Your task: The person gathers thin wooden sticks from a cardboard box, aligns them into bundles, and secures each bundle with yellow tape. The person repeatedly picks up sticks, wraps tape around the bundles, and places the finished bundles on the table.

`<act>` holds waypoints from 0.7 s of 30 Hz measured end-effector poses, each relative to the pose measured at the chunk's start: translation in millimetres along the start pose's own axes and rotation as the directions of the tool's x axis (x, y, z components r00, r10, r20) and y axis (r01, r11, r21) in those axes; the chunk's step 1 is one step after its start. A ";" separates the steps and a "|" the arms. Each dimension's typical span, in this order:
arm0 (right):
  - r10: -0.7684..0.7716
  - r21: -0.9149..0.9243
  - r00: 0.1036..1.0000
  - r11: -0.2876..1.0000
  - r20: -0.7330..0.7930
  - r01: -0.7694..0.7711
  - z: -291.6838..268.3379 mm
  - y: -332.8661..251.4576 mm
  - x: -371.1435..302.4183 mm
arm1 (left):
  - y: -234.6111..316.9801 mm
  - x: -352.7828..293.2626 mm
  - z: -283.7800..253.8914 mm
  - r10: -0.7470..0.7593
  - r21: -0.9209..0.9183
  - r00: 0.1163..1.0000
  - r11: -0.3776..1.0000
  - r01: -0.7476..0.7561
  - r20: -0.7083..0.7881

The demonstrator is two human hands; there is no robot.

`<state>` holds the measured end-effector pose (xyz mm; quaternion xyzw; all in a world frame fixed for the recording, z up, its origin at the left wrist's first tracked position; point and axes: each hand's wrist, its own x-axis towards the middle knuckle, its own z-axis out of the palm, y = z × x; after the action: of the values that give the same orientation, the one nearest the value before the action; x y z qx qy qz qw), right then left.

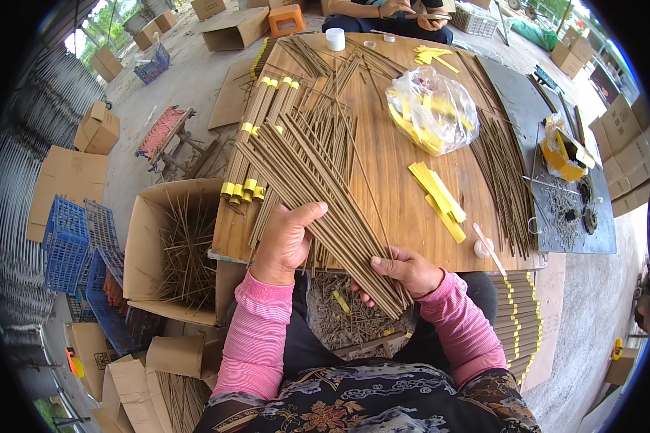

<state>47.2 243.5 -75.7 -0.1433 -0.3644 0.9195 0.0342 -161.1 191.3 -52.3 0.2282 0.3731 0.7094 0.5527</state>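
Note:
A fanned-out bundle of thin brown incense sticks (325,213) lies slantwise across both my hands, above the near edge of the wooden table (390,187). My left hand (285,234) grips it around the middle, thumb on top. Toward the lower right end, my right hand (404,273) closes on the same sticks with its thumb pressed over them. Behind the bundle, more loose sticks (332,137) are spread on the tabletop. To their left lie finished rolls of sticks (256,151) bound with yellow paper bands. Yellow paper strips (438,198) rest right of my hands.
A clear plastic bag (432,108) of yellow strips sits on the table, with a small pot and brush (486,247) near its front edge. An open carton (148,252) of sticks stands left. Banded bundles (520,317) lie low right. Another person (390,18) sits across the table.

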 end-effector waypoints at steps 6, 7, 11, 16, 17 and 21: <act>0.002 0.004 1.000 1.000 -0.005 -0.002 0.1 -0.1 -1.2 | 1.0 -0.8 -1.9 -0.034 -0.004 0.999 0.999 0.034 -0.016; 0.001 0.005 1.000 1.000 -0.001 -0.001 0.3 -0.4 -1.4 | 0.8 -0.6 -2.2 -0.040 -0.012 0.999 0.999 0.039 -0.015; 0.006 -0.006 1.000 1.000 -0.006 -0.006 1.4 -0.2 -0.9 | -2.1 -0.4 0.9 -0.029 0.003 0.999 1.000 0.029 -0.036; -0.002 -0.062 1.000 0.998 -0.005 0.002 1.9 2.0 0.2 | -7.8 1.0 3.0 -0.029 0.014 0.999 0.999 0.030 -0.026; -0.001 -0.064 1.000 0.998 -0.005 0.001 1.7 2.0 0.2 | -8.3 1.3 2.0 -0.027 0.021 0.999 0.999 0.027 -0.025; 0.002 -0.049 1.000 0.999 0.000 -0.002 0.5 2.8 0.6 | -7.2 0.7 1.5 -0.033 0.021 0.998 0.999 0.034 -0.047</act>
<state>46.6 241.2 -77.5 -0.1445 -0.3867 0.9103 0.0298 -155.7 193.2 -57.0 0.2114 0.3972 0.7011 0.5531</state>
